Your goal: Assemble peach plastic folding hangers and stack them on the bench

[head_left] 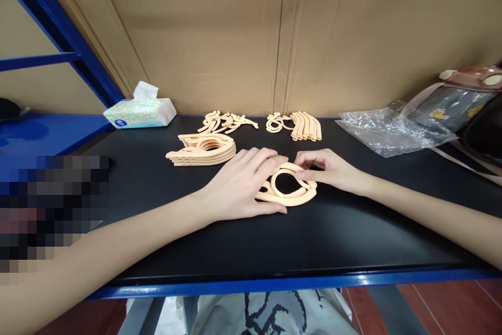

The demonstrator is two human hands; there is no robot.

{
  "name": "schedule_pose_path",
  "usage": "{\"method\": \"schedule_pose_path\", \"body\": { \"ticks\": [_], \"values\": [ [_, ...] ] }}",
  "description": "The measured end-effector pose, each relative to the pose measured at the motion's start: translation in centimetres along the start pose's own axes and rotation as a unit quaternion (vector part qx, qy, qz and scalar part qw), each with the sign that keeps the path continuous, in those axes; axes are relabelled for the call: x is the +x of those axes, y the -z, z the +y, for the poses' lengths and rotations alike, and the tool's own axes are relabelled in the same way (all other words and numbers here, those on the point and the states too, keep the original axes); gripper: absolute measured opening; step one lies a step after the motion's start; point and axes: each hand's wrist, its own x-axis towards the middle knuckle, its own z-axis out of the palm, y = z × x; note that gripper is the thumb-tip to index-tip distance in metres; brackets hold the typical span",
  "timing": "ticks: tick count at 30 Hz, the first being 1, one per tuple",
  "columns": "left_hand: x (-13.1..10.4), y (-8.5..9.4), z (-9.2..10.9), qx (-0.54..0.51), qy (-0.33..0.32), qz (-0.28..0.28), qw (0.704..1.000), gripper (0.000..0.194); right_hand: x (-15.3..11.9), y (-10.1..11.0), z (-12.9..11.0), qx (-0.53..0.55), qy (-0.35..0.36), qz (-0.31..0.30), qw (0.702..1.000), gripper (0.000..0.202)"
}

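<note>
A flat cream-coloured openwork piece (292, 200) of curved strips with a round opening lies on the black table in front of me. My left hand (245, 183) spans its left part, fingers over the far side and thumb along the near edge, holding it against the tabletop. The palm hides much of that end. On the far right of the same piece, my right hand (317, 168) pinches the rim, its thumb on the upper face and its other fingers curled behind. Whether a separate strip is between those fingertips cannot be made out.
A stack of similar openwork pieces (202, 152) stands left of my hands. Behind are a pile of loose curved strips (223, 123), a few rings (274, 123) and a row of arched strips (306, 127). A tissue pack (141, 112), plastic bag (396, 128) and bottle (451, 102) sit farther out.
</note>
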Motion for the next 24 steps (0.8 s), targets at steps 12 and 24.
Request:
{"method": "schedule_pose_path", "body": {
  "ticks": [12, 24],
  "values": [
    [-0.07, 0.11, 0.25, 0.070, -0.051, -0.003, 0.996, 0.071, -0.26, -0.28, -0.68, 0.088, -0.071, -0.006, 0.994, 0.032],
    [0.01, -0.02, 0.30, 0.075, -0.070, -0.003, 0.995, 0.076, -0.41, -0.14, -0.70, 0.123, -0.081, -0.013, 0.989, 0.025]
  ]
}}
